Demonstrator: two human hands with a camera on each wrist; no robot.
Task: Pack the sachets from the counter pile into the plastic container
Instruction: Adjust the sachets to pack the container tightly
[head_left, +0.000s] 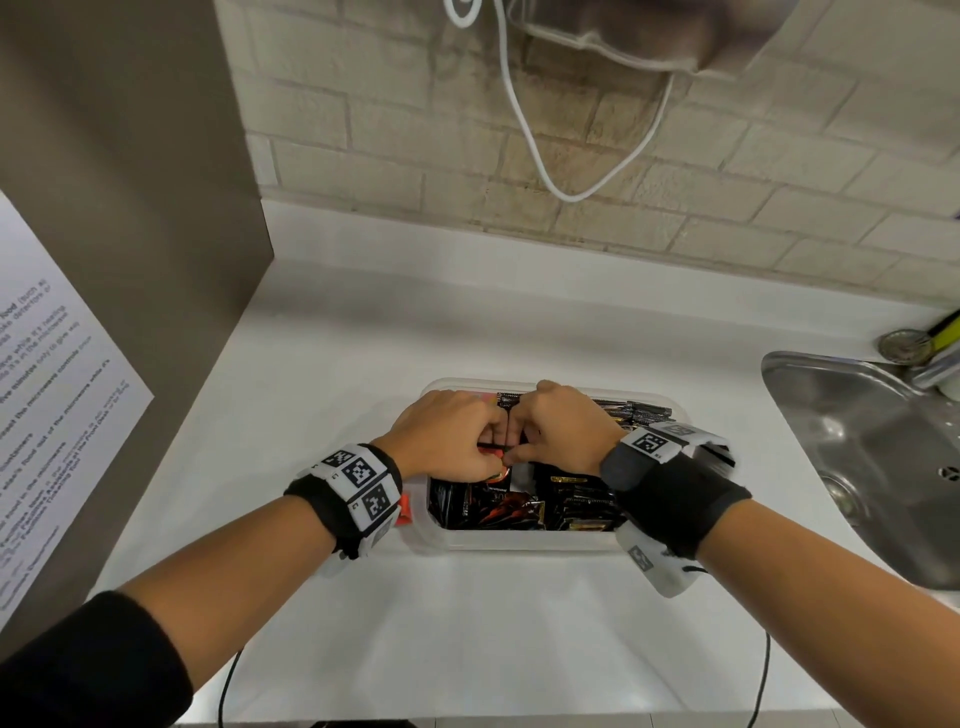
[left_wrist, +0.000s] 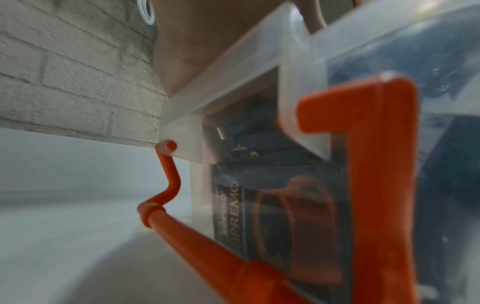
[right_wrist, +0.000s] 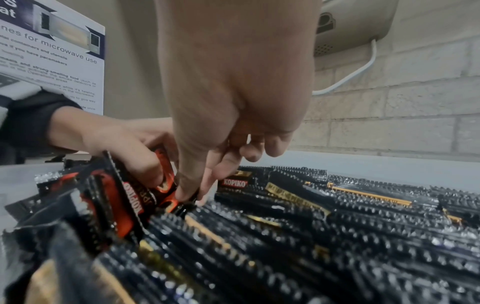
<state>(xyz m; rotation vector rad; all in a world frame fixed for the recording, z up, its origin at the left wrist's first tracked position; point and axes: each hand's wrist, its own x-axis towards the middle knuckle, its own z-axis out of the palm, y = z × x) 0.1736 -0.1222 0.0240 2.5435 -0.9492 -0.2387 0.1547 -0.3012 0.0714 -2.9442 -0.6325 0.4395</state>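
A clear plastic container (head_left: 519, 541) stands on the white counter, packed with rows of black sachets (head_left: 576, 512) standing on edge. My left hand (head_left: 457, 441) and right hand (head_left: 553, 431) meet over its left part. In the right wrist view my left hand (right_wrist: 140, 162) grips a red-and-black sachet (right_wrist: 130, 197) upright at the end of the rows (right_wrist: 337, 226). The thumb and forefinger of my right hand (right_wrist: 193, 196) pinch that sachet's lower edge. The left wrist view shows another sachet (left_wrist: 233, 205) through the container wall (left_wrist: 441, 144).
An orange latch handle (left_wrist: 379, 164) hangs on the container's left end. A steel sink (head_left: 857, 457) lies to the right. A brown panel with a printed notice (head_left: 52, 389) stands at the left. A white cable (head_left: 566, 192) hangs on the brick wall. Bare counter (head_left: 467, 623) lies in front.
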